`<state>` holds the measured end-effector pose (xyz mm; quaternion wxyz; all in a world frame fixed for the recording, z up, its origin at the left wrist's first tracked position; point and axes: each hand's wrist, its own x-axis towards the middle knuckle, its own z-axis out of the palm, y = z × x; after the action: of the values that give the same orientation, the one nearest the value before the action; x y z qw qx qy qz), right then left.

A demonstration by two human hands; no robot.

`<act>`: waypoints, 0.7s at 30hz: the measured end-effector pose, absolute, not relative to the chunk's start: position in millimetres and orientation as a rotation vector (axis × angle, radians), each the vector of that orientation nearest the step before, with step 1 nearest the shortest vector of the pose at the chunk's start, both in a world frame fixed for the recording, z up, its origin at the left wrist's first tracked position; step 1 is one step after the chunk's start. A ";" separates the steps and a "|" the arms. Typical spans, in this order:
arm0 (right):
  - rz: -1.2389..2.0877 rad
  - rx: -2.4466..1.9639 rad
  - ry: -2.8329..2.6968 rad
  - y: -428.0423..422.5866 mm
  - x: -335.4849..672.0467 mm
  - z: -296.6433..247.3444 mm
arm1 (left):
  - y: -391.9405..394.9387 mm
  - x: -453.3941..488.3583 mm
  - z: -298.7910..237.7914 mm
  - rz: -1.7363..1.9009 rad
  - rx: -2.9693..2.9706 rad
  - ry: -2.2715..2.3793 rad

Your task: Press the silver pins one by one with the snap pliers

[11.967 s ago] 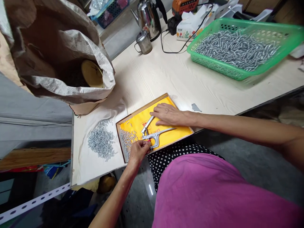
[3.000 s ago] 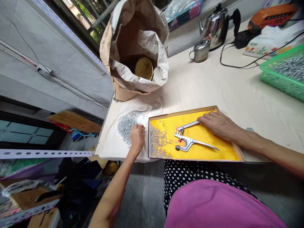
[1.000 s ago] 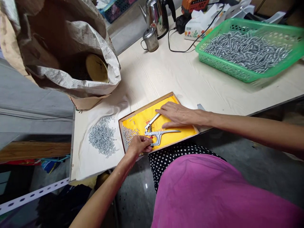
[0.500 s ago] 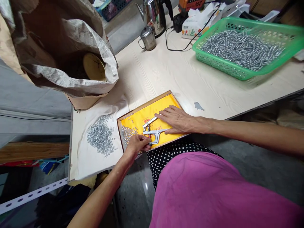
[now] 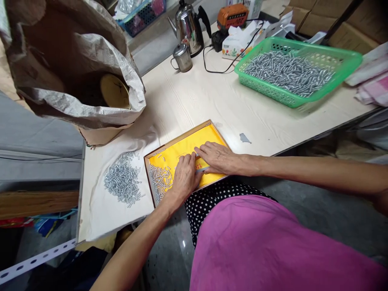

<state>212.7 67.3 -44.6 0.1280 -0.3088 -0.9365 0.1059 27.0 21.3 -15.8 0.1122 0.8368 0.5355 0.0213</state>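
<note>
Silver spring pliers [image 5: 202, 169] lie in a shallow tray [image 5: 178, 140] lined with yellow, mostly hidden under both hands. My left hand [image 5: 185, 174] is closed over the head end of the pliers, fingers pointing away from me. Around the handles, my right hand [image 5: 217, 158] is closed, its fingertips close to the left hand. What sits in the jaws is hidden. Small silver metal pins [image 5: 160, 180] are scattered in the tray's left end, beside my left wrist. A larger heap of pins [image 5: 123, 180] rests on a white cloth [image 5: 95, 202] left of the tray.
A green basket [image 5: 266, 91] of larger metal pieces stands at the back right. A big open paper sack [image 5: 112, 125] fills the left. Behind are a metal cup [image 5: 182, 60], a kettle [image 5: 189, 28] and an orange battery [image 5: 233, 17] with a cable. A grey scrap [image 5: 245, 138] lies nearby.
My left hand has moved from pinching at the jaws to covering the head of the pliers. My right hand stays on the handles. The view has shifted slightly.
</note>
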 end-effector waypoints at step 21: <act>0.346 -0.772 -2.760 95.9 196.8 -35.0 | 19.8 -5.5 -5.5 0.165 2.414 1.678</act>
<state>196.8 95.9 -35.0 0.1273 -0.2652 -0.9483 0.1188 -5.5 19.8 -5.5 0.0981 0.8158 0.5672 0.0556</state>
